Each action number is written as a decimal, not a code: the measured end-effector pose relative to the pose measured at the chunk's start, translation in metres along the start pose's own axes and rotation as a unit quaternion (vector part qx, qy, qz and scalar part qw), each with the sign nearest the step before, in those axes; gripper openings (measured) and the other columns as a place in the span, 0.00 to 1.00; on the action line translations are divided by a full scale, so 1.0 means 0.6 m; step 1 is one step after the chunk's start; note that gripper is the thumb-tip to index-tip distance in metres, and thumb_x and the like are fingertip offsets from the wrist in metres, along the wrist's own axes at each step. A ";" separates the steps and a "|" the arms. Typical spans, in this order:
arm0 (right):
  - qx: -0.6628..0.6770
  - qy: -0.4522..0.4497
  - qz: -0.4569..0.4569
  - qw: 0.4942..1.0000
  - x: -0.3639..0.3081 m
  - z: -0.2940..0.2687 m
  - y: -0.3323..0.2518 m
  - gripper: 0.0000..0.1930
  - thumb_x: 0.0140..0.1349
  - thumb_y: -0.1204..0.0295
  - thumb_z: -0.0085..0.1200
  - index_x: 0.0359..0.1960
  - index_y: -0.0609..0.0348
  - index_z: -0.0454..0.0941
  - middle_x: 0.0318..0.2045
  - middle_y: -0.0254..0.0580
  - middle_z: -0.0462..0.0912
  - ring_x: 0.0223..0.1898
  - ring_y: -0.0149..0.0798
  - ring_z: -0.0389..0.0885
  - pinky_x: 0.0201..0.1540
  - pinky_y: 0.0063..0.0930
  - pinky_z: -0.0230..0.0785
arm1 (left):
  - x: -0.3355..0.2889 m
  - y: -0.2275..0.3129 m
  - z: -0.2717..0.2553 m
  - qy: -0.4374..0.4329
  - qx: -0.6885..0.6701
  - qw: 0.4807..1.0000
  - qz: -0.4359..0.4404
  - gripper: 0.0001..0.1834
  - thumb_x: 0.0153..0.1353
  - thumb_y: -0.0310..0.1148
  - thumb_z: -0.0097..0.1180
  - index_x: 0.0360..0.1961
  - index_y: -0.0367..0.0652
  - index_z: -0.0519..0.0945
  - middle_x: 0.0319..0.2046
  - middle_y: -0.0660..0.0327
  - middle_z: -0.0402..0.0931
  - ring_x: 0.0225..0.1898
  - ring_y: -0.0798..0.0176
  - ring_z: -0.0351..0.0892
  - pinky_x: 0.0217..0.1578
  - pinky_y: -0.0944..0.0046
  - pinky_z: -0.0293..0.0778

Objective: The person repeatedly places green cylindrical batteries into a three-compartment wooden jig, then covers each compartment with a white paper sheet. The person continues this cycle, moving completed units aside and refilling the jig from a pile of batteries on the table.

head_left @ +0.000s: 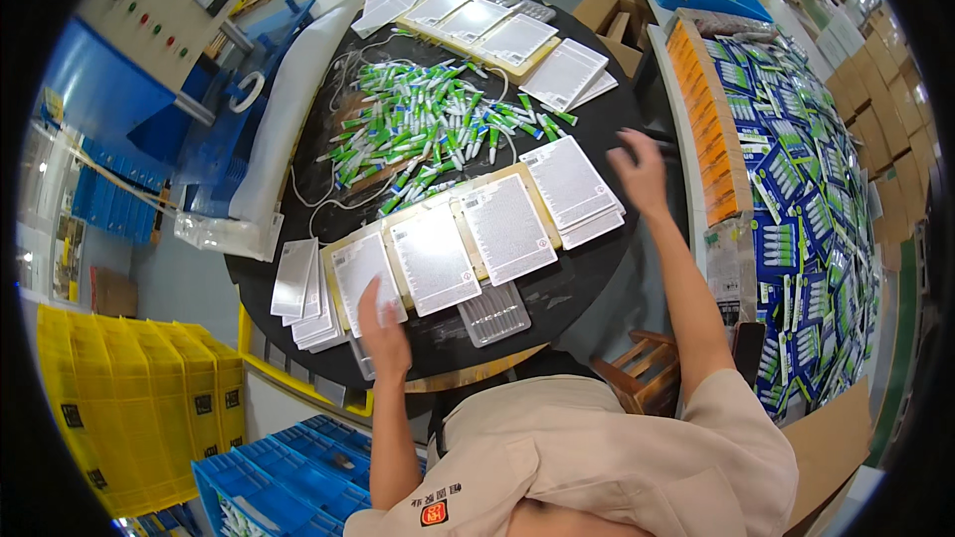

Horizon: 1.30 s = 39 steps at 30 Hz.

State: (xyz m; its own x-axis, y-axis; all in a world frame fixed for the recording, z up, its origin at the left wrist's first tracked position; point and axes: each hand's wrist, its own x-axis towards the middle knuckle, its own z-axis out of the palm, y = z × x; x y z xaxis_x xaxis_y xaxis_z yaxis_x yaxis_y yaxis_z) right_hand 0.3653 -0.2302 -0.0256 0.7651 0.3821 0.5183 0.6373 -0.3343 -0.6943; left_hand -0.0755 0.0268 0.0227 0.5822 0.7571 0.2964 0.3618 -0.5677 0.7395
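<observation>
My left hand [384,333] is over the lower edge of the leftmost white printed card [360,264], its fingers stretched out; nothing shows in its grip. That card and two more, a middle card [434,254] and a right card [507,226], lie in a row on a yellowish tray [539,201]. My right hand [640,174] is raised by the table's right edge, fingers apart and holding nothing. Closest to it is a stack of white cards [572,182]. Beneath the row's near side, a clear plastic blister [494,315] sticks out.
A heap of small green-and-white tubes [418,124] covers the black round table's [587,288] middle. Behind it stands another card-covered tray [517,65]. More cards [295,283] are stacked at left. Packaged tubes [786,249] fill a box at right; yellow crates [139,388] stand at left.
</observation>
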 end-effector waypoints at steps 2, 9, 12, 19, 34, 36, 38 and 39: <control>-0.130 0.078 0.288 0.946 0.007 0.009 0.125 0.24 0.63 0.59 0.63 0.52 0.66 0.81 0.49 0.56 0.84 0.53 0.51 0.82 0.57 0.41 0.71 | -0.041 -0.049 -0.041 0.140 -0.151 0.972 -0.117 0.24 0.79 0.41 0.39 0.53 0.32 0.81 0.49 0.51 0.82 0.52 0.54 0.81 0.58 0.59 0.72; 0.431 0.066 0.529 0.728 -0.080 0.044 0.304 0.26 0.75 0.57 0.50 0.58 0.72 0.75 0.55 0.53 0.83 0.56 0.51 0.82 0.63 0.46 0.74 | -0.232 -0.227 -0.115 0.398 -0.366 0.718 -0.440 0.27 0.77 0.54 0.40 0.49 0.41 0.81 0.38 0.62 0.80 0.37 0.66 0.78 0.42 0.67 0.75; 0.401 0.096 0.537 0.736 -0.116 0.038 0.258 0.24 0.76 0.58 0.49 0.58 0.70 0.76 0.56 0.52 0.83 0.56 0.50 0.82 0.64 0.48 0.72 | -0.307 -0.308 -0.115 0.450 -0.361 0.655 -0.488 0.30 0.77 0.56 0.36 0.51 0.41 0.81 0.38 0.61 0.80 0.37 0.66 0.77 0.41 0.66 0.75; 0.394 0.149 0.552 0.720 -0.361 0.064 -0.056 0.17 0.77 0.60 0.48 0.51 0.64 0.76 0.51 0.46 0.80 0.52 0.47 0.81 0.57 0.48 0.75 | -0.407 -0.418 -0.103 0.427 -0.332 0.584 -0.606 0.40 0.73 0.66 0.29 0.63 0.44 0.76 0.57 0.58 0.79 0.51 0.60 0.79 0.50 0.61 0.76; -0.331 -0.395 -0.417 0.749 -0.095 0.094 -0.252 0.25 0.67 0.71 0.47 0.66 0.59 0.69 0.70 0.52 0.68 0.71 0.47 0.67 0.73 0.49 0.58 | -0.297 -0.336 -0.049 0.159 -0.686 0.498 -0.506 0.31 0.74 0.62 0.39 0.60 0.49 0.75 0.60 0.60 0.76 0.62 0.54 0.74 0.63 0.46 0.70; -0.305 -0.403 -0.447 0.738 -0.119 0.107 -0.286 0.24 0.66 0.71 0.47 0.64 0.64 0.71 0.67 0.51 0.73 0.68 0.46 0.73 0.71 0.43 0.64 | -0.276 -0.321 -0.054 0.205 -0.648 0.524 -0.513 0.34 0.73 0.63 0.40 0.64 0.48 0.75 0.64 0.60 0.75 0.65 0.51 0.71 0.68 0.43 0.63; -0.193 -0.304 -0.396 0.845 -0.135 0.102 -0.315 0.25 0.64 0.73 0.49 0.63 0.67 0.72 0.65 0.51 0.75 0.66 0.48 0.75 0.69 0.42 0.66 | -0.231 -0.331 -0.068 0.246 -0.686 0.502 -0.465 0.34 0.73 0.62 0.43 0.66 0.46 0.74 0.66 0.59 0.74 0.66 0.48 0.71 0.68 0.43 0.65; -0.196 -0.269 -0.366 0.869 -0.138 0.099 -0.326 0.26 0.62 0.74 0.49 0.64 0.68 0.71 0.65 0.52 0.75 0.66 0.48 0.75 0.69 0.42 0.68 | -0.202 -0.349 -0.088 0.228 -0.659 0.571 -0.433 0.35 0.72 0.61 0.45 0.67 0.45 0.72 0.66 0.58 0.72 0.66 0.48 0.72 0.67 0.43 0.68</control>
State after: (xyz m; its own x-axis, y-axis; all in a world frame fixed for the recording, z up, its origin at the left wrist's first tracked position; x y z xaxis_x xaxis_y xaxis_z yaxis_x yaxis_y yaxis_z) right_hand 0.1718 -0.1452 0.0377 0.0551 0.9281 0.3683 0.9982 -0.0600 0.0018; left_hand -0.2602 0.0712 -0.1359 0.2420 0.7448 -0.6218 -0.6666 0.5933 0.4512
